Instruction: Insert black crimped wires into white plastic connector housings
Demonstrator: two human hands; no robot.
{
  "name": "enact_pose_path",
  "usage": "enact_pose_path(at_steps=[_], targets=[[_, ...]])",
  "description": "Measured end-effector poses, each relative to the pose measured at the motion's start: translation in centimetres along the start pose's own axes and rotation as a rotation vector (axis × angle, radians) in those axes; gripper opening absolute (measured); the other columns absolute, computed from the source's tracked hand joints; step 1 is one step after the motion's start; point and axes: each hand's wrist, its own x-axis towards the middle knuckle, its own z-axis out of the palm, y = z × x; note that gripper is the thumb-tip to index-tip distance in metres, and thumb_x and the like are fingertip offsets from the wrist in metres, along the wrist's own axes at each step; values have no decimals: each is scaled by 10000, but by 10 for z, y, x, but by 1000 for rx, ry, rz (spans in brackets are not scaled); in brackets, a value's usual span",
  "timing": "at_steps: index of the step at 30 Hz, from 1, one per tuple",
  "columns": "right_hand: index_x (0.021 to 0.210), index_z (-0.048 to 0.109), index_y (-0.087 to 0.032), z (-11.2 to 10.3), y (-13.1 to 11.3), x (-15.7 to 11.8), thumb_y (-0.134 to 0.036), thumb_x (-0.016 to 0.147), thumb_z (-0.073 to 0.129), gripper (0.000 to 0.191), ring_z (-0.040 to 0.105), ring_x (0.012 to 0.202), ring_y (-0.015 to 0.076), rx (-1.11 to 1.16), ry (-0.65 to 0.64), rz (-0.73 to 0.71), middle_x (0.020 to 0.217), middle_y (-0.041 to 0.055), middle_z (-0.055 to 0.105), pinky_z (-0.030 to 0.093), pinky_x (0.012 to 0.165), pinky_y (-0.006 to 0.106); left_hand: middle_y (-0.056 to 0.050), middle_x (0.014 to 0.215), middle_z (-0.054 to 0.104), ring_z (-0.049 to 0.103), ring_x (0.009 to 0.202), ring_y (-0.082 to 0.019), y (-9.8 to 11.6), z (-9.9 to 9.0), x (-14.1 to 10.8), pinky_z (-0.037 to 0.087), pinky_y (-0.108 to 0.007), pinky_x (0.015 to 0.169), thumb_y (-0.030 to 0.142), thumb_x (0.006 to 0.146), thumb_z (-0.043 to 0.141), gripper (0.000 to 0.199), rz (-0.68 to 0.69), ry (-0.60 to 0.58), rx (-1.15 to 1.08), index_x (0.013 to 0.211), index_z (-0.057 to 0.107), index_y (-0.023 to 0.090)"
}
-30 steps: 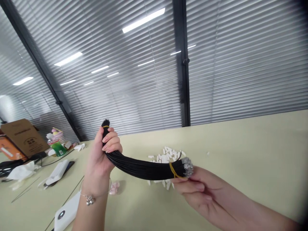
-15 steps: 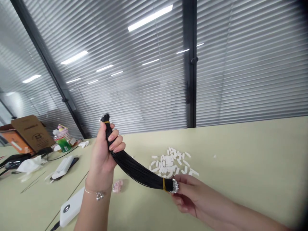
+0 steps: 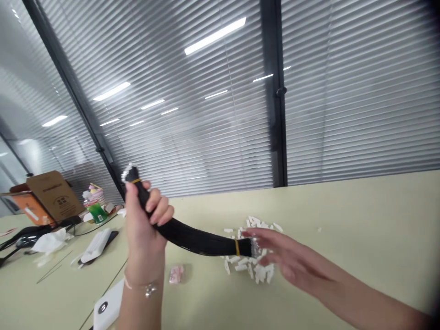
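A bundle of thin black wires (image 3: 202, 240) with silvery metal tips and a yellow band near each end bends across the view. My left hand (image 3: 147, 220) is closed round its upper end, the tips poking out above the thumb. At the lower right end, my right hand (image 3: 288, 254) has its fingers apart beside the metal tips; it is blurred, and I cannot tell whether a finger touches them. Behind and below that end lies a loose pile of small white plastic pieces (image 3: 261, 273) on the table.
On the pale table (image 3: 371, 238) sit a small pink packet (image 3: 176, 274) and a white power bank (image 3: 109, 306). Further left are a white device (image 3: 96, 246), crumpled tissue (image 3: 51, 240), a green container (image 3: 97, 212) and an open cardboard box (image 3: 55, 195). Windows with blinds (image 3: 206, 137) rise behind.
My right hand has let go of the bundle's lower end and its fingers have spread. The upper end has swung left with my left hand; the lower end has risen slightly.
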Motion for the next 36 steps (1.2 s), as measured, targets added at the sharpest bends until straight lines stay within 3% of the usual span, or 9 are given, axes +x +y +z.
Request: enact_pose_path(at_steps=[2, 3, 5, 8, 12, 20, 28, 36], targets=[[1462, 413, -363, -4, -5, -6, -534, 829, 664, 702, 411, 1365, 292, -376, 33, -129, 1531, 64, 359, 488, 1003, 410, 81, 438, 321, 264, 254, -31, -20, 7, -6, 183, -123, 283, 423, 1073, 189, 516, -67, -7, 84, 748, 492, 161], [1423, 464, -356, -3, -6, -8, -463, 828, 667, 637, 449, 1337, 289, -555, 41, -198, 1488, 64, 424, 520, 954, 388, 80, 447, 323, 260, 259, -31, -27, 10, -10, 190, -122, 286, 408, 1074, 207, 501, -106, -17, 103, 751, 500, 160], [1218, 607, -298, 0, -6, -7, -340, 825, 634, 397, 637, 1072, 238, -751, 48, -292, 1226, 67, 629, 570, 745, 301, 79, 464, 330, 264, 271, -33, -38, 14, -16, 207, -120, 291, 393, 1072, 240, 472, -164, -38, 121, 760, 508, 161], [952, 591, -235, 8, -3, -3, -236, 842, 566, 112, 627, 675, 116, -759, 95, -350, 902, 9, 664, 505, 552, 206, 78, 476, 336, 276, 282, -33, -42, 15, -18, 219, -116, 295, 396, 1069, 275, 446, -181, -33, 133, 768, 508, 163], [868, 535, -218, 13, -1, -2, -218, 864, 559, 25, 587, 686, 87, -737, 150, -470, 871, -2, 613, 497, 608, 186, 83, 472, 329, 280, 277, -25, -37, 12, -13, 221, -113, 292, 402, 1070, 283, 453, -178, 19, 112, 753, 497, 159], [815, 475, -200, 26, -19, -16, -35, 793, 544, 179, 529, 632, 43, -834, 135, -732, 832, -11, 524, 464, 548, 104, 92, 467, 319, 300, 265, -12, -37, 11, -6, 217, -104, 280, 400, 1075, 276, 466, -306, 55, 38, 741, 480, 145], [760, 462, -179, 29, -14, -17, -69, 812, 506, 130, 534, 613, 38, -836, 88, -616, 850, 11, 496, 460, 529, 120, 93, 466, 315, 291, 272, -13, -39, 11, -5, 216, -109, 285, 417, 1071, 287, 460, -336, 54, 60, 749, 478, 149], [753, 418, -181, 30, 4, -13, -113, 821, 466, 107, 473, 604, 53, -791, 124, -507, 882, 23, 468, 421, 529, 172, 92, 490, 304, 280, 292, -16, -47, 6, -2, 227, -111, 301, 431, 1064, 309, 446, -387, 89, 73, 751, 467, 154]])
